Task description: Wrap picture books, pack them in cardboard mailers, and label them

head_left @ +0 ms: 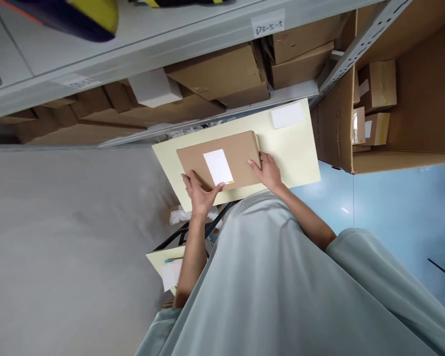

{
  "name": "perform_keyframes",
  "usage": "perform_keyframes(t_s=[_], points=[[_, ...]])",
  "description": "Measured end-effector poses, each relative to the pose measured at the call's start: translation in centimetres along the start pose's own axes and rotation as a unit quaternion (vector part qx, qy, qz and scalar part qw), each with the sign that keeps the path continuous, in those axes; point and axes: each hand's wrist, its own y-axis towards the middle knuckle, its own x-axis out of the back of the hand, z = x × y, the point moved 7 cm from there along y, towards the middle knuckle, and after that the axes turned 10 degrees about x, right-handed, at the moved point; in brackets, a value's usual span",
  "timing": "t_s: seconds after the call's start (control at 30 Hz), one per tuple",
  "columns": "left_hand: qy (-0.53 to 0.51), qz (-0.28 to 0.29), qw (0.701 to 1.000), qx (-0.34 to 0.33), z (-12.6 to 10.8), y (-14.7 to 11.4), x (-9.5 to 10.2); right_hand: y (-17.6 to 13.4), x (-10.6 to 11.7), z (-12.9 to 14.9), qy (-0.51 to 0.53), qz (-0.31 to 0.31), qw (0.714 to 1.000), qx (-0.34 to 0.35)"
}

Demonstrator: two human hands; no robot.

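A flat brown cardboard box (241, 157) lies on a pale yellow board (289, 148), with a white label (218, 166) on its top face. My left hand (200, 195) grips the box at its near left edge, the thumb touching the label's lower corner. At the right end, my right hand (269, 172) has its thumb on top and its fingers over the side edge. The underside of the box is hidden. A blank white slip (287, 115) lies at the board's far right corner.
Ahead runs a metal shelf (193, 57) packed with cardboard boxes. On the right stands a large open carton (411, 99) with several small boxes inside. A grey wall (77, 222) closes the left side. A second yellow board (157, 262) with papers is below my left arm.
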Motion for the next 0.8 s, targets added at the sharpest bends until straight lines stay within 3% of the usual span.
perform_keyframes(t_s=[0.1, 0.23, 0.33, 0.4, 0.47, 0.53, 0.6, 0.7, 0.8], points=[[0.019, -0.015, 0.999, -0.046, -3.2, -0.3, 0.4, 0.9, 1.0, -0.6, 0.007, 0.008, 1.000, 0.020], [-0.037, 0.021, 0.976, -0.212, -12.5, -2.3, -0.8, 4.4, 5.6, -3.2, -0.029, -0.073, 0.995, 0.060], [-0.087, 0.086, 0.945, -0.303, -19.7, -3.6, -3.8, 8.1, 9.5, -6.8, -0.058, -0.135, 0.988, 0.041], [-0.123, 0.143, 0.927, -0.323, -23.4, -3.3, -7.3, 10.5, 11.8, -9.4, -0.067, -0.180, 0.981, 0.012], [-0.167, 0.208, 0.918, -0.294, -25.7, -1.5, -11.7, 12.3, 13.5, -11.9, -0.068, -0.218, 0.973, -0.023], [-0.192, 0.271, 0.923, -0.197, -26.5, 1.3, -16.7, 13.7, 14.3, -13.8, -0.059, -0.234, 0.969, -0.048], [-0.190, 0.294, 0.933, -0.083, -26.6, 4.0, -20.9, 14.5, 14.3, -15.0, -0.042, -0.236, 0.969, -0.054], [-0.164, 0.262, 0.951, -0.021, -27.0, 6.6, -23.9, 14.9, 13.8, -15.7, -0.029, -0.237, 0.969, -0.064], [-0.136, 0.256, 0.957, -0.019, -27.3, 7.1, -24.9, 14.5, 13.7, -15.9, -0.023, -0.247, 0.964, -0.093]])
